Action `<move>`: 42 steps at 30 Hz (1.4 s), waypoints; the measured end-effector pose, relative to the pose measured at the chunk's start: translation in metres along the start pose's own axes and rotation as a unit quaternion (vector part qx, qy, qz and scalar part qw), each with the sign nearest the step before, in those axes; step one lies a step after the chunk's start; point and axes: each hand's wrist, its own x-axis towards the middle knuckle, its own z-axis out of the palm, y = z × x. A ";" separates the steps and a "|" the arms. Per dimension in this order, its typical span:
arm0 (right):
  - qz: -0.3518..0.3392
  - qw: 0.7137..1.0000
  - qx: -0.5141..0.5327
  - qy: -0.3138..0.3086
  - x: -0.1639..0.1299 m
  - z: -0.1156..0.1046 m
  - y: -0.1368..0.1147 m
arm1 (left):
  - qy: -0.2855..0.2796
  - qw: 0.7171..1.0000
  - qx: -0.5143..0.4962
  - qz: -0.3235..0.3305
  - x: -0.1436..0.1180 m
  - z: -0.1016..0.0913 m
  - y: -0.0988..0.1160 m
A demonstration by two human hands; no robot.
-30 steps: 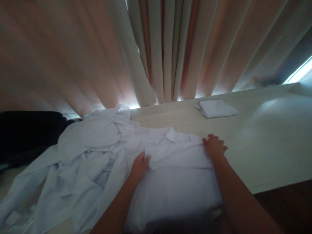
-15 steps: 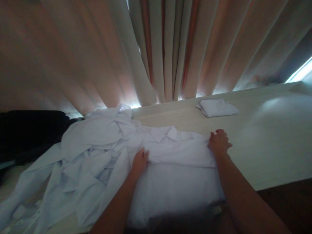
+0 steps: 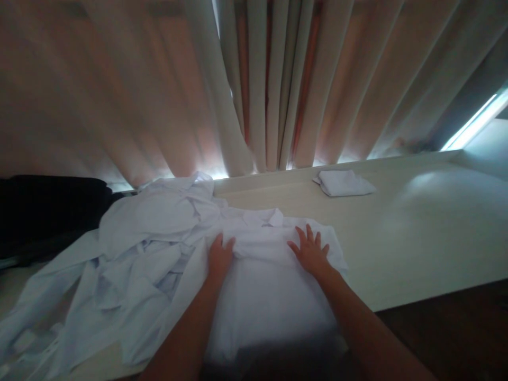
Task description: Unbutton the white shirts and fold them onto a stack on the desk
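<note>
Probably the white shirt (image 3: 273, 296) at the surface's (image 3: 416, 254) near edge is being smoothed, right hand (image 3: 312, 252) spread, left hand (image 3: 219, 259) pinching or not I cannot tell; next needs even tension.

White shirt (image 3: 273, 296), lightly creased, spread on the desk (image 3: 416, 238), collar (image 3: 273, 217) toward the back edge, body toward the front.

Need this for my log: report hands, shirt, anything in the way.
Left hand on the white shirt, grip unclear; right hand spread on it. Shirt laid out, collar toward the curtains. Possible snag: heaped white clothes at its left.
</note>
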 end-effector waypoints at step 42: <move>-0.194 0.973 -0.069 0.106 0.000 0.002 -0.008 | 0.006 0.978 0.164 0.127 -0.049 -0.109 -0.068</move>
